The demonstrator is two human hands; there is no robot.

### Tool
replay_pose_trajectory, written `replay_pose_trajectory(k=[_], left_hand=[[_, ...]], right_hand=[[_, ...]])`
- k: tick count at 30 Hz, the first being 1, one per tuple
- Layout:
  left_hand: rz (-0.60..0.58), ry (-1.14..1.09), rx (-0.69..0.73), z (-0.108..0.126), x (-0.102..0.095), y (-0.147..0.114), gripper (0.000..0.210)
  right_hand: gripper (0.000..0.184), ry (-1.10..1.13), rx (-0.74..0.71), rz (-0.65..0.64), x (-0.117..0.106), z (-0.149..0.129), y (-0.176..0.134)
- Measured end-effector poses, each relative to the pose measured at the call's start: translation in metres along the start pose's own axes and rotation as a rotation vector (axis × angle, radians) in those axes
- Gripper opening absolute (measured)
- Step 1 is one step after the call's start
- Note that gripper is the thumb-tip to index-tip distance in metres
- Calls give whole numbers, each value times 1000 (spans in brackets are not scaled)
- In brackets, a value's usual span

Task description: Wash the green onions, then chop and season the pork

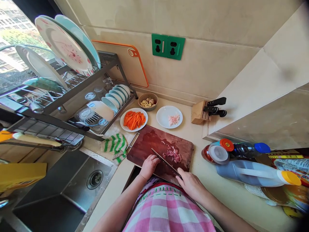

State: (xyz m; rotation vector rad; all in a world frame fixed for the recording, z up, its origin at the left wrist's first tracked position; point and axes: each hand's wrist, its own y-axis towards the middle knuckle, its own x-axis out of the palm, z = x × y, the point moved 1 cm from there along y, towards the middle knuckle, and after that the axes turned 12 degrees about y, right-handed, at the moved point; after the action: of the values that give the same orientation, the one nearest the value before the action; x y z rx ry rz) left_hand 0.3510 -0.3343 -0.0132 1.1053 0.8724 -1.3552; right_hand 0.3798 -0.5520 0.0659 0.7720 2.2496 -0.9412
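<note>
My right hand (191, 183) grips the handle of a kitchen knife (167, 163), whose blade slants up to the left across the brown cutting board (147, 141). On the board's near left part rests my left hand (149, 166), fingers curled beside the blade; whatever lies under them is hidden. Just beyond the blade is a small heap of cut raw meat (172, 153), with a few paler bits near it. Behind the board stand a plate of sliced carrots (134, 120) and a white plate (164, 116) bearing chopped pale pink pieces.
A bowl of garlic (148, 102) and a knife block (200, 112) stand by the wall. Left are a dish rack (72, 93), a striped cloth (115, 146) and the sink (77, 180). Bottles, including a large jug (251, 174), crowd the right side.
</note>
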Motion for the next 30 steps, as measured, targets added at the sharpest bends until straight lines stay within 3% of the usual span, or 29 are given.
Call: replay_pose_trajectory(k=[6, 11, 15, 24, 30], left_hand=[[43, -31, 49, -4, 0, -3, 23], [67, -43, 44, -3, -2, -6, 25], [31, -27, 36, -3, -2, -3, 26], [9, -37, 6, -2, -2, -1, 28], [30, -65, 14, -2, 0, -3, 25]], right_hand=[[15, -42, 1, 35, 12, -26, 44], [15, 134, -32, 12, 0, -5, 18], [15, 118, 2, -24, -6, 7, -10], [15, 38, -12, 16, 10, -24, 44], [15, 218, -58, -15, -5, 0, 7]])
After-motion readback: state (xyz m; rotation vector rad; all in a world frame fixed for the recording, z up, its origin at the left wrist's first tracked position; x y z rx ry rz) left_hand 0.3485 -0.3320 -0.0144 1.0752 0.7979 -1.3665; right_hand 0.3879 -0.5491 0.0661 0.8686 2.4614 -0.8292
